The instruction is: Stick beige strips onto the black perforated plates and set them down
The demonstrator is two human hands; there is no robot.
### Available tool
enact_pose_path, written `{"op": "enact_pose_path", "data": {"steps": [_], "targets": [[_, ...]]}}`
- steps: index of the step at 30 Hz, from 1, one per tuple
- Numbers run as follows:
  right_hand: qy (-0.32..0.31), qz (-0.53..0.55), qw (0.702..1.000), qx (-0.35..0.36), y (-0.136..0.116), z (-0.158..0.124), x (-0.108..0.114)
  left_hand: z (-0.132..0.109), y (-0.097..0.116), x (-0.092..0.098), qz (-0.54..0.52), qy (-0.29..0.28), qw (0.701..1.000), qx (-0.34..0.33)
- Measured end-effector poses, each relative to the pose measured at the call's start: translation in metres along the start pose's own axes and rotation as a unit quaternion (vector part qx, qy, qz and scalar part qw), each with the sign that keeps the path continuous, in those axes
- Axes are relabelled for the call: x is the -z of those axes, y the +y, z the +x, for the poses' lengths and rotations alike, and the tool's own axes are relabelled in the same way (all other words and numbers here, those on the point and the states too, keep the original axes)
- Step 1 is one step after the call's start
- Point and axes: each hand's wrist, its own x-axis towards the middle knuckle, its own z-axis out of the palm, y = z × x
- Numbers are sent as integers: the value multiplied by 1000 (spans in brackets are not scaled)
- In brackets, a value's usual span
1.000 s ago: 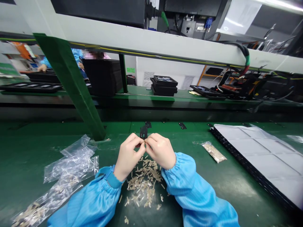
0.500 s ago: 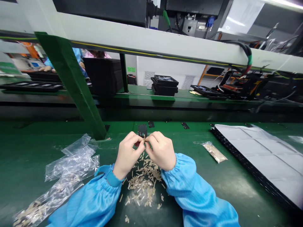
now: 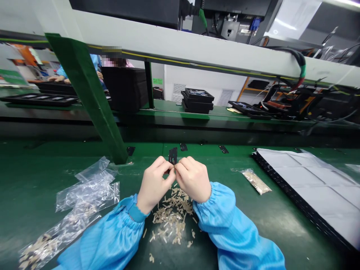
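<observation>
Black plate [image 3: 173,153] juts beyond left hand [image 3: 154,183] and right hand [image 3: 194,179].

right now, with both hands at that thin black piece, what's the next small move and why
Perhaps steady the thin black rectangular piece with the blue-sleeved left hand and adjust gently with the blue-sleeved right hand: both hands meet at its lower end, and what exactly they pinch there is too small to tell.

One bare left hand [image 3: 154,184], one bare right hand [image 3: 194,180], one thin black flat piece [image 3: 172,153] between them, one filled clear plastic packet [image 3: 255,182] at right; small tan strips [image 3: 181,204], too many to count.
</observation>
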Motion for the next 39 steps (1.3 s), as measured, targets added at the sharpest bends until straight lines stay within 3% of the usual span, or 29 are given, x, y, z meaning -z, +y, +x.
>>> {"op": "enact_pose_path", "data": {"steps": [7,13,21,28,35,39], "targets": [[15,12,1000,15,2,0,-3,2,2,3,-18,-28,999,6],[22,43,999,-8,6,1,4,6,2,6,-51,-20,998,7],[-8,171,984,-47,8,2,12,9,-3,16,-93,-8,996,16],[23,288,952,-99,8,3,6,10,-1,19,-97,-12,995,6],[110,330,931,-111,7,3,16,13,-2,23,-126,-28,991,29],[81,327,939,-73,6,3,22,16,-6,27,-193,-56,978,53]]}}
